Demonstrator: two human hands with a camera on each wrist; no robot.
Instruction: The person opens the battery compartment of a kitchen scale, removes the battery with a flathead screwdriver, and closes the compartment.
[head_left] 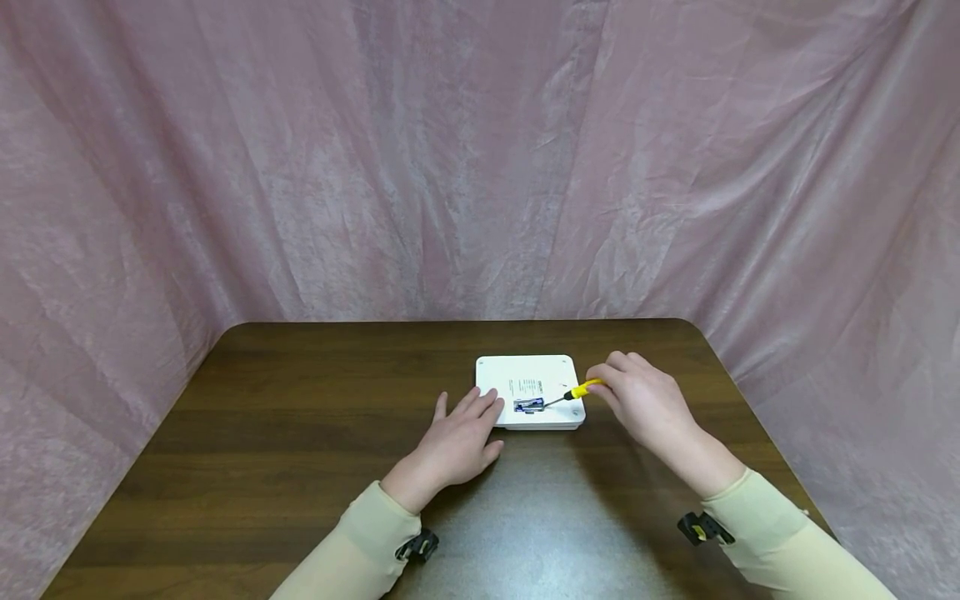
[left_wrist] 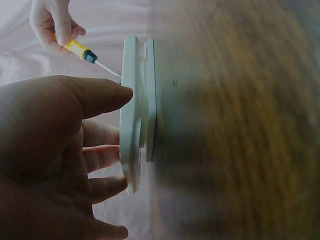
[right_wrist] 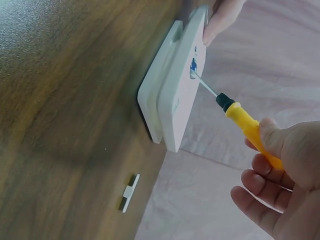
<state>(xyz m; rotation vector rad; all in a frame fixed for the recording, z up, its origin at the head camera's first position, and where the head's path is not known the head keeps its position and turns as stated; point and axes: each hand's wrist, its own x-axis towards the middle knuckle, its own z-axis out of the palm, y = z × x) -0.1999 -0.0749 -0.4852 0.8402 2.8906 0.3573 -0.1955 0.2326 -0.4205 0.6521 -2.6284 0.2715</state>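
Note:
A white two-layered device [head_left: 543, 367], like a small kitchen scale lying underside up, rests on the table. In its battery compartment sits a blue-and-silver battery [head_left: 529, 405]. My right hand [head_left: 641, 396] pinches the yellow handle of a screwdriver [right_wrist: 245, 124] between thumb and fingers. The shaft slants down, its tip right at the battery's right end. My left hand [head_left: 459, 437] rests on the device's near left corner, fingers spread and fairly straight. In the left wrist view, its thumb [left_wrist: 107, 96] lies against the upper plate's edge.
A small white battery cover [right_wrist: 130, 193] lies on the wooden table [head_left: 300, 467], beside the device in the right wrist view. Behind the table hangs a pink curtain [head_left: 450, 167].

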